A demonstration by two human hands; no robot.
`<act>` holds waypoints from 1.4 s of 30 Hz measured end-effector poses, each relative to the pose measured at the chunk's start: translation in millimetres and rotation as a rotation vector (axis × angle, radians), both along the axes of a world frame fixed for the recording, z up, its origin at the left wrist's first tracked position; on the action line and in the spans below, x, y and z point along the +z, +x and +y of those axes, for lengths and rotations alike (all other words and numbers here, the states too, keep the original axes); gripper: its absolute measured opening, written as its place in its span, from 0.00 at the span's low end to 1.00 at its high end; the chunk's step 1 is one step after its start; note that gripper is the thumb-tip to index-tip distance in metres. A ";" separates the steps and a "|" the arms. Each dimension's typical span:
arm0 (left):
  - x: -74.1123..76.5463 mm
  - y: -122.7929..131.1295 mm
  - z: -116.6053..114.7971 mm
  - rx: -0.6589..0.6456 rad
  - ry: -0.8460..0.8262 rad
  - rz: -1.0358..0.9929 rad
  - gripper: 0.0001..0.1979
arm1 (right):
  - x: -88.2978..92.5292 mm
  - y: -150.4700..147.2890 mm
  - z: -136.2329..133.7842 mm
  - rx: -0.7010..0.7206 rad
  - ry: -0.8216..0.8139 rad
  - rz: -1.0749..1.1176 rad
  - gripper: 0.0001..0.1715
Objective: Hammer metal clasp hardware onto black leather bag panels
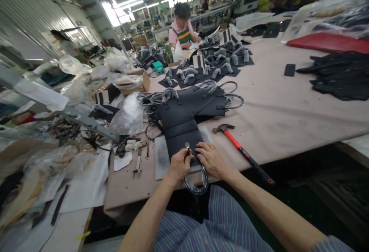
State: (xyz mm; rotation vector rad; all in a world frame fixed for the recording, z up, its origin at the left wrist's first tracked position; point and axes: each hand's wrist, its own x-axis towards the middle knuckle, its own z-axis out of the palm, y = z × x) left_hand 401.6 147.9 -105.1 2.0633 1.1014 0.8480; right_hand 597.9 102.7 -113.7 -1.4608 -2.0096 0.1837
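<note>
A black bag panel [181, 131] lies folded out over a grey slab [162, 157] at the table's near edge. My left hand [181, 163] is closed at its lower part, thumb and fingers pinched around a small dark piece with a shiny metal end [187, 145]; its exact kind is unclear. Flat on the panel's right side, my right hand [210, 159] rests with fingers stretched out. Between both hands a plastic-wrapped handle [196, 189] loops down over the edge toward my lap. More black panels with wrapped handles [211, 104] lie just beyond.
To the right lies a claw hammer [242, 150] with a red and black handle. Small tools [138, 163] are at the left. Farther back are piled black pieces [213, 65], a teal box [158, 67] and a seated co-worker [181, 30]. Plastic bags [127, 113] crowd the left.
</note>
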 end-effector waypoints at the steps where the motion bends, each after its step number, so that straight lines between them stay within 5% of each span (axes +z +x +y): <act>1: 1.0 0.6 0.9 0.003 -0.017 -0.007 0.06 | -0.8 -5.6 0.4 -0.004 -0.003 -0.007 0.18; 8: 9.5 -2.4 8.9 0.086 -0.197 -0.117 0.06 | -3.9 -3.8 -3.8 -0.031 -0.023 -0.009 0.18; 13: 20.6 -3.9 -8.2 -0.207 0.048 -0.094 0.07 | -1.0 -4.6 -3.1 -0.035 -0.040 -0.003 0.19; 15: 26.7 -9.1 -8.4 -0.088 0.038 -0.143 0.08 | -0.1 -4.2 -3.0 -0.027 -0.047 -0.002 0.18; 17: 31.5 -24.1 1.0 0.185 -0.064 -0.186 0.10 | 0.0 -3.0 -2.9 -0.023 -0.051 0.008 0.18; 20: 33.7 -67.6 23.4 0.475 -0.151 -0.057 0.14 | -1.8 -1.0 -2.5 -0.014 -0.060 0.024 0.19; 24: 30.2 -131.1 34.2 0.615 -0.093 0.490 0.13 | -6.9 0.4 -1.3 0.005 -0.047 0.034 0.19; 27: 25.9 -149.3 23.4 0.621 -0.073 0.707 0.14 | -9.9 1.6 -0.5 0.022 -0.030 0.074 0.18; 32: 19.9 -116.9 1.6 0.488 0.153 0.591 0.13 | -11.3 3.9 -0.6 0.080 -0.015 0.235 0.14; 38: 19.0 -57.5 -15.2 0.327 0.138 0.481 0.09 | -11.7 5.3 -3.5 0.112 -0.055 0.275 0.17; 42: 12.9 -49.3 -22.8 0.275 0.170 0.425 0.09 | -8.1 2.3 -7.7 0.116 -0.056 0.273 0.16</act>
